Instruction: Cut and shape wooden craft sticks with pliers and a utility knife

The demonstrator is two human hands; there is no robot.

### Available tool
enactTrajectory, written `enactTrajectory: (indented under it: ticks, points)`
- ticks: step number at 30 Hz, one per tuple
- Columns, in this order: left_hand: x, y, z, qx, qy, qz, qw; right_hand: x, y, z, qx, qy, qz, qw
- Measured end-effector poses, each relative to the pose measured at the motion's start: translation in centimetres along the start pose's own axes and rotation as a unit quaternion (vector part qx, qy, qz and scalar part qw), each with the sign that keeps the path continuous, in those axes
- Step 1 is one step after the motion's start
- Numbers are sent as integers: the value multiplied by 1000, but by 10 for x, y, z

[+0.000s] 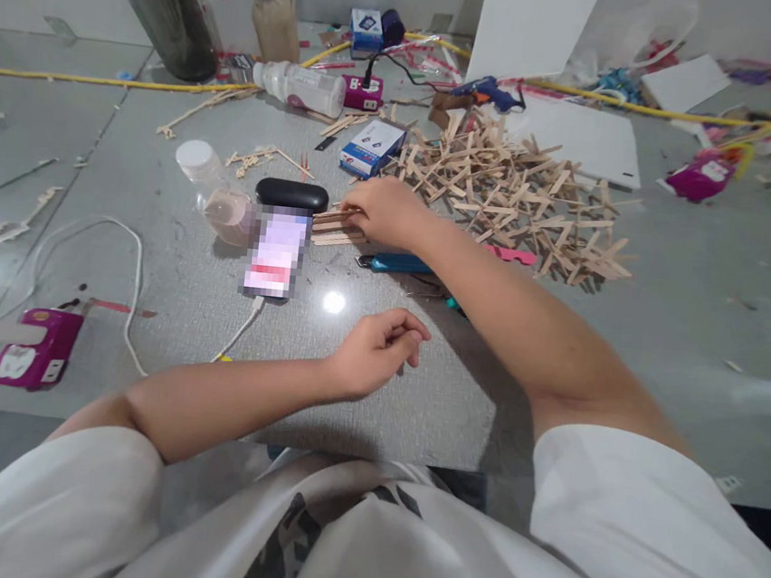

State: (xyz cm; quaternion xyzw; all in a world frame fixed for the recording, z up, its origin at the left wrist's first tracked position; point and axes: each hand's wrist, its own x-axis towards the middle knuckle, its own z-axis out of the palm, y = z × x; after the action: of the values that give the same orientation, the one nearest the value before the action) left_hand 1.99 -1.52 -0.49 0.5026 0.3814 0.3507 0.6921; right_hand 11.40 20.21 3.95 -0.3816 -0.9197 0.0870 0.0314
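My right hand [386, 212] reaches to the row of flat wooden craft sticks [331, 227], its fingers pinched on a stick at the row's right end. My left hand [379, 354] rests nearer the table's front edge, fingers loosely curled in and thumb against them; nothing shows in it. Left of the row lies a lit phone [272, 255] with a black oblong case [292, 194] just behind it. A blue utility knife [398, 263] lies below my right wrist. Behind that hand spreads a big heap of loose craft sticks [504, 187], beside a blue-and-white box [373, 148].
A clear bottle [214, 191] stands left of the phone; another bottle [302, 88] lies farther back. A blue glue gun [490, 92], purple power sockets [39, 347], a white cable [133, 283], a yellow cord [106, 80] and a dark tumbler [166, 13] are around the table.
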Motion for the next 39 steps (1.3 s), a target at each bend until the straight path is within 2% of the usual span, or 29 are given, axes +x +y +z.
enactTrajectory:
  ticks: [4, 12, 18, 23, 35, 39]
  points:
    - [0, 0, 1, -3, -4, 0, 1000, -3, 1, -4, -7, 0, -1, 1000]
    - [0, 0, 0, -5, -3, -3, 1000, -5, 2, 1, 8, 23, 5, 1000]
    - [1, -1, 1, -4, -4, -1, 1000, -5, 3, -1, 43, 45, 37, 997]
    - [1, 0, 0, 0, -6, 3, 1000, -7, -3, -5, 112, 67, 77, 988]
    - [1, 1, 1, -13, -7, 14, 1000, -6, -9, -1, 146, 77, 91, 982]
    - [0, 1, 1, -9, -7, 7, 1000, -8, -12, -5, 171, 83, 97, 977]
